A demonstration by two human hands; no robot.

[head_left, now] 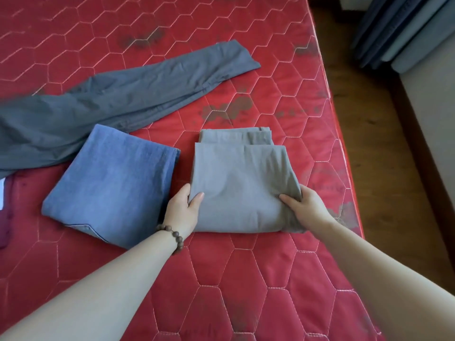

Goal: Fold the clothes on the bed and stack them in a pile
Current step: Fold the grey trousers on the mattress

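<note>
Fingers (290, 199) of both hands pinching folded grey garment (242, 185) edges

Soft, even daylight — faint shadows, edges bowed and slightly blurred.

Both forearms are bare, with no sleeves showing; a bracelet of round brown wooden beads (173, 235) circles the left wrist.

left hand (183, 211) gripping (thumb on top) | right hand (304, 205) gripping
</note>
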